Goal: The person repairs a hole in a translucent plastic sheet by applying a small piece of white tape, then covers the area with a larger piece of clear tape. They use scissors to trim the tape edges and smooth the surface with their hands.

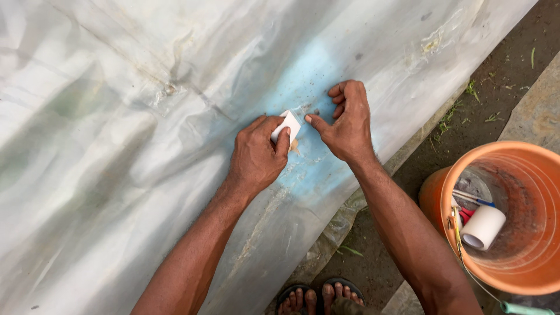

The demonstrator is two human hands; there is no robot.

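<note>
A large sheet of translucent plastic (116, 146) is stretched in front of me, with a pale blue patch (315, 76) showing through its middle. My left hand (256, 157) grips a small white rectangular piece (287, 125) and presses it against the sheet. My right hand (347, 122) is just to its right, thumb and forefinger pinched at a small damaged spot (312, 111) on the plastic, the other fingers curled. A tan smear shows under the white piece.
An orange bucket (525, 274) stands on the dirt ground at lower right, holding a white roll (484, 227), some pens or tools and a cord. A stone slab (536, 111) lies at the right. My sandalled feet (321, 297) are at the bottom edge.
</note>
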